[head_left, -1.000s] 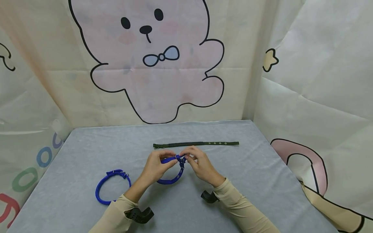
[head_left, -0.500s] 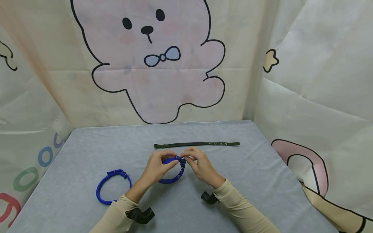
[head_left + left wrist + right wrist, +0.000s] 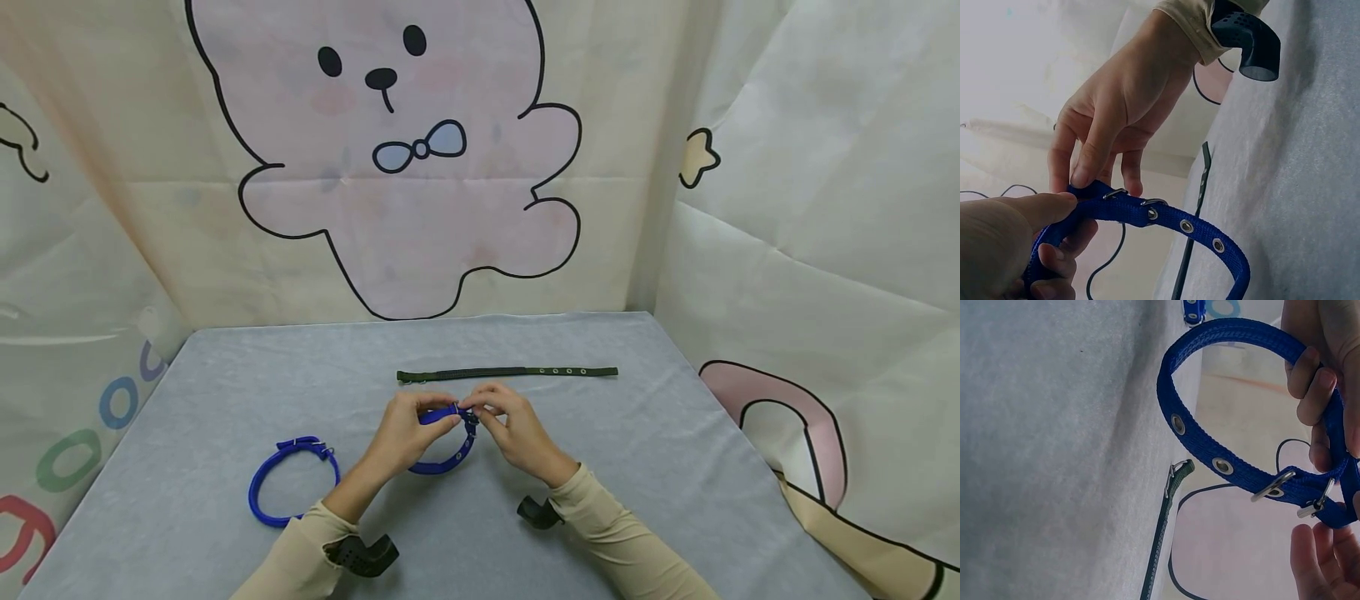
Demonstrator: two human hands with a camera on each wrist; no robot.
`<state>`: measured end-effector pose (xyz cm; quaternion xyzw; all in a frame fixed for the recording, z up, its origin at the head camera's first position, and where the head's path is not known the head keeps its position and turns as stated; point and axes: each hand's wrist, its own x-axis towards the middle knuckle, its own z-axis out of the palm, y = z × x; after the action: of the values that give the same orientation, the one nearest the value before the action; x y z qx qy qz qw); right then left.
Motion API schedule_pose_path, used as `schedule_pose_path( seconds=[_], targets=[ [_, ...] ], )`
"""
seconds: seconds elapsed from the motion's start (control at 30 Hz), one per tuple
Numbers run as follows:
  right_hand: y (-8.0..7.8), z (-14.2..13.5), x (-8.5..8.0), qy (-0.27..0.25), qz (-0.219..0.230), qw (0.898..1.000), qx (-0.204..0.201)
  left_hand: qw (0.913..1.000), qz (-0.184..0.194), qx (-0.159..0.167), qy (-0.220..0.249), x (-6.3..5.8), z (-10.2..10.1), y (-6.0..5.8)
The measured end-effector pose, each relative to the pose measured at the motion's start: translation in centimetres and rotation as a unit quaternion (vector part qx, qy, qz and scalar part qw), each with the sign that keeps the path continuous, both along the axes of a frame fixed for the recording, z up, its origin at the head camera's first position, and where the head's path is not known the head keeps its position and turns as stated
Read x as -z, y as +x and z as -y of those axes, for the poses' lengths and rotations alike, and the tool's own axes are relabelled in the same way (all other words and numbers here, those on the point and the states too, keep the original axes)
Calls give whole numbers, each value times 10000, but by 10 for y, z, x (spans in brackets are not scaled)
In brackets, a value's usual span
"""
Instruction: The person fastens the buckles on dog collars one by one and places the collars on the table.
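Observation:
A blue dog collar [image 3: 442,467] is held above the table as a loop. It has metal eyelets, a buckle [image 3: 1316,506] and a D-ring [image 3: 1274,486]. My left hand [image 3: 405,433] grips the collar's band, thumb on top and fingers curled beneath. On the other side of the buckle, my right hand [image 3: 521,437] pinches the strap end [image 3: 1088,189] between thumb and fingers. In the right wrist view the strap passes through the buckle. Fingers partly cover the strap end in the head view.
Another blue collar [image 3: 258,492] lies looped on the table [image 3: 637,517], left of my left forearm. Behind both hands, a dark green collar [image 3: 487,372] with eyelets lies stretched out straight. Printed cloth walls [image 3: 600,250] stand at the back and sides.
My right fingertips have shifted slightly left, closer to the left thumb at the buckle. The left hand keeps its grip on the collar. The head view has drifted a little.

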<state>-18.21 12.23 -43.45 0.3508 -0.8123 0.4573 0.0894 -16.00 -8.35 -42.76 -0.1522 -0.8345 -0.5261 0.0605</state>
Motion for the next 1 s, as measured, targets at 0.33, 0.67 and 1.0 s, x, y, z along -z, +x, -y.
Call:
schedule_pose_path(
  seconds=[0.33, 0.67, 1.0],
  targets=[
    [-1, 0, 2, 42, -29, 9999, -87, 9999, -70, -77, -64, 3, 1, -1],
    [1, 2, 3, -152, 119, 9995, 231, 9999, -96, -3, 60, 2, 0, -1],
    [-1, 4, 5, -313, 155, 9989, 298, 9998, -179, 87, 31, 3, 2, -2]
  ],
)
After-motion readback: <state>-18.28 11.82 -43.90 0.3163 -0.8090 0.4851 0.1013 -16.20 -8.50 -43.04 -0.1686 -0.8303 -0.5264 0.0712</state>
